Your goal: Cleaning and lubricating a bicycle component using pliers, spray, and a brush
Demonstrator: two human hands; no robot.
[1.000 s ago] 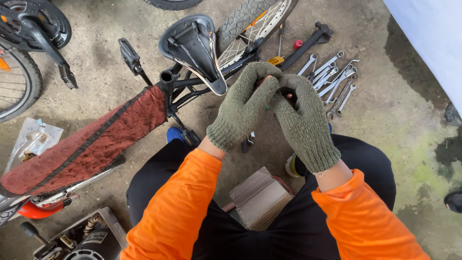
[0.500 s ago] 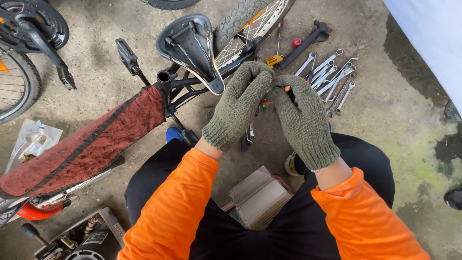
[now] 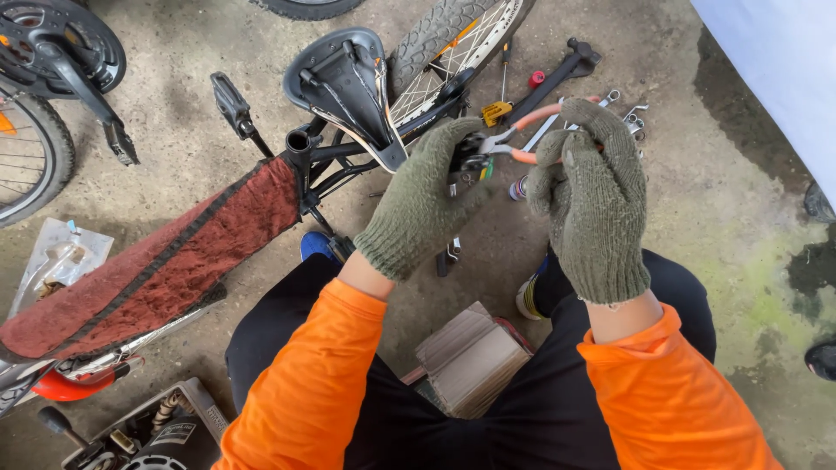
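- Stained concrete floor (image 3: 697, 226); upturned bicycle saddle (image 3: 344, 78) and spanners (image 3: 631, 117) lie on it.
- Open toolbox (image 3: 144, 431), lower left; contents unclear, cut off.
- My right hand (image 3: 596, 196) grips orange-handled pliers (image 3: 509, 139).
- My left hand (image 3: 422, 196) is closed on a small part at their tip; the part is hidden.

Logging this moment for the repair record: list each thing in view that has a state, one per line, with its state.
left hand: gloved, closed on a small dark part
right hand: gloved, gripping the plier handles
pliers: orange-handled, held, nose at the small part
bicycle: upside down, saddle on the floor
frame cloth: red, wrapped around the tube
spanners: lying loose on the concrete
cardboard box: resting between the person's legs
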